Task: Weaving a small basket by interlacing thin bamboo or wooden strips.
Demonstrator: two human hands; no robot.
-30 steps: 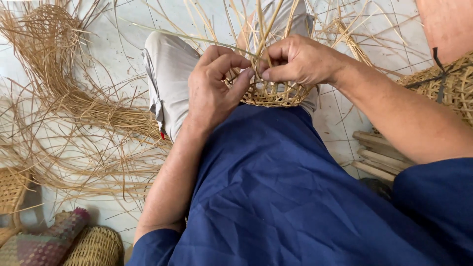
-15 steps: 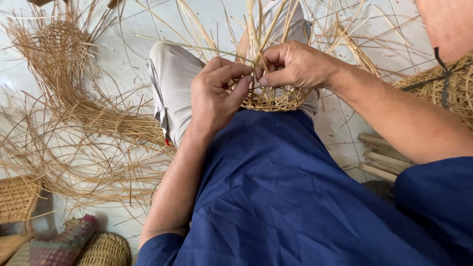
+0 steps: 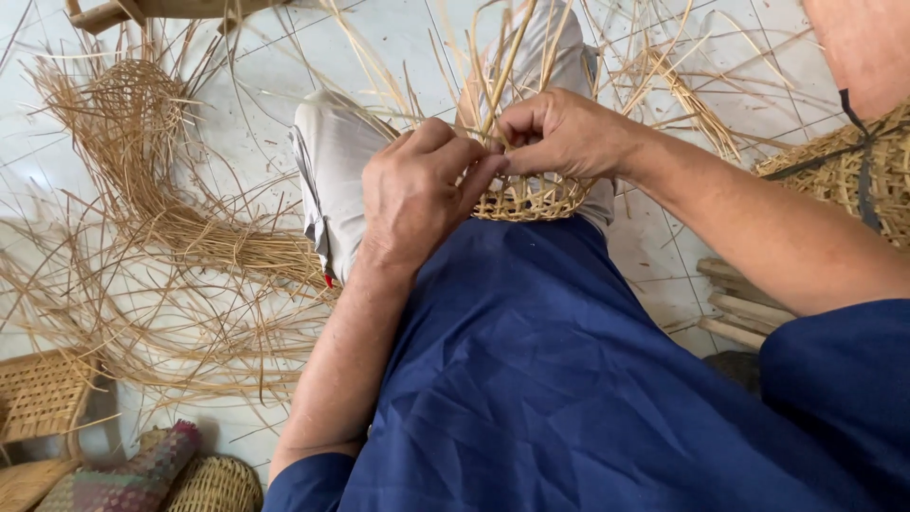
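Half-woven basket [image 3: 531,197] of pale straw rests on the person's lap, against the dark blue shirt [image 3: 569,379], with loose upright strands [image 3: 502,71] rising from its rim. Both hands meet at that rim. The left hand [image 3: 417,190] lies over the near side of the basket, its thumb and forefinger pinched together on a strand at the edge. The right hand [image 3: 564,133] comes in from the far side, fingers curled and closed on the same cluster of strands, fingertips touching those of the left. Beneath the basket, light grey trousers [image 3: 332,161] cover the bent knees. On the tiled floor [image 3: 237,123] to the left sprawls a big tangled bundle of straw [image 3: 142,190]. A flat woven piece [image 3: 38,393] and a small round basket [image 3: 213,485] sit at the lower left, beside a multicoloured woven cloth [image 3: 128,479]. Another woven basket [image 3: 853,171] lies at the right, above some wooden slats [image 3: 735,303].
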